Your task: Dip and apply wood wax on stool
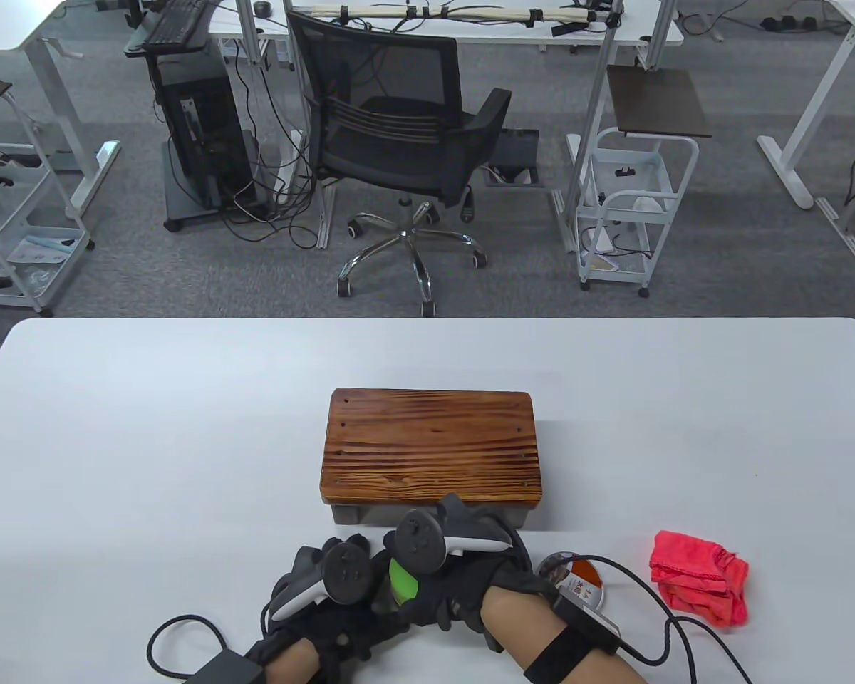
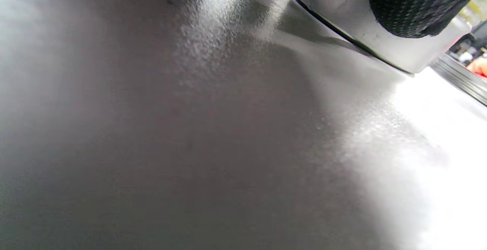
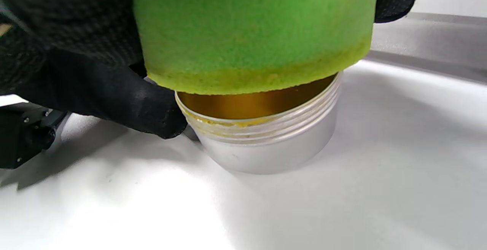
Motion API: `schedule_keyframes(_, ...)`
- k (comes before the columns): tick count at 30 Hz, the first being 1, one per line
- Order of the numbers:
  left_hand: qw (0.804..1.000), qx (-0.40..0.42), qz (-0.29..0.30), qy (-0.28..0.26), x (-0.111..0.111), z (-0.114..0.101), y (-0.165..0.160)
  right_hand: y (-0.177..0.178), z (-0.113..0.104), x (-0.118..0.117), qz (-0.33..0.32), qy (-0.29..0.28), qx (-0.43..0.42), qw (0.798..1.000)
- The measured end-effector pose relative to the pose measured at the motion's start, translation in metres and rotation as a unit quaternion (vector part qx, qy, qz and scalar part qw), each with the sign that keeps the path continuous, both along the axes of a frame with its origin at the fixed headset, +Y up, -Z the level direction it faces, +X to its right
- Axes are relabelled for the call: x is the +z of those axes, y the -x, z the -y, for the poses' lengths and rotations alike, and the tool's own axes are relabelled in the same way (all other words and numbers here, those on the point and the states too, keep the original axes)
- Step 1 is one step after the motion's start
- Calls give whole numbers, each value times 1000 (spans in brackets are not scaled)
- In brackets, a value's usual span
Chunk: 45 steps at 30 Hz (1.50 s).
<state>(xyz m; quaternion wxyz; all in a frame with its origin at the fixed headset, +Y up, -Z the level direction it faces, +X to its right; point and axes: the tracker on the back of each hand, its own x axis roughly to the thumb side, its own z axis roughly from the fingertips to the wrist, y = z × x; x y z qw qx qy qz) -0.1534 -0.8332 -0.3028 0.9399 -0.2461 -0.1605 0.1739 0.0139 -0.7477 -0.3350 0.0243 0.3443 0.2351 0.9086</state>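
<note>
The wooden stool (image 1: 431,445) stands mid-table, its striped brown top bare. Just in front of it both gloved hands meet. My right hand (image 1: 456,591) grips a green sponge (image 1: 402,578) (image 3: 251,33) whose yellow-stained lower edge sits at the mouth of the open silver wax tin (image 3: 266,143). The tin's inner wall is golden. Whether the sponge touches the wax is hidden. My left hand (image 1: 320,613) holds the tin (image 2: 380,40) on the table, with one fingertip (image 2: 414,6) curled against its side.
The tin's lid (image 1: 577,581) lies on the table right of my right wrist. A crumpled red cloth (image 1: 698,577) lies farther right. Glove cables trail along the near edge. An office chair (image 1: 399,135) stands beyond the table.
</note>
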Motion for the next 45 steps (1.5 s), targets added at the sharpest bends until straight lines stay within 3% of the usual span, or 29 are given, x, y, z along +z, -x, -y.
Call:
schedule_keyframes(6, 1000, 9, -11, -4, 3, -10, 7, -12, -21, -3, 11, 0, -46, 999)
schedule_keyframes(15, 997, 28, -31, -69, 14, -44, 30, -40, -61, -10, 37, -37, -71, 996)
schedule_keyframes(20, 990, 56, -66, -111, 10, -66, 45, -61, -82, -29, 73, -53, -75, 993)
schedule_keyframes(24, 978, 91, -121, -141, -12, -78, 55, -85, -92, -57, 124, -60, -69, 988)
schedule_keyframes(28, 970, 128, -163, -126, -43, -79, 59, -108, -92, -83, 175, -56, -58, 981)
schedule_keyframes(33, 961, 155, -203, -109, -81, -64, 65, -128, -85, -110, 220, -43, -30, 974)
schedule_keyframes(38, 954, 192, -208, -101, -93, -48, 67, -133, -85, -132, 246, -55, 14, 968)
schedule_keyframes(41, 944, 224, -220, -98, -95, -44, 66, -133, -79, -145, 254, -33, 53, 965)
schedule_keyframes(45, 952, 205, -206, -94, -96, -45, 66, -122, -68, -157, 252, -33, 81, 964)
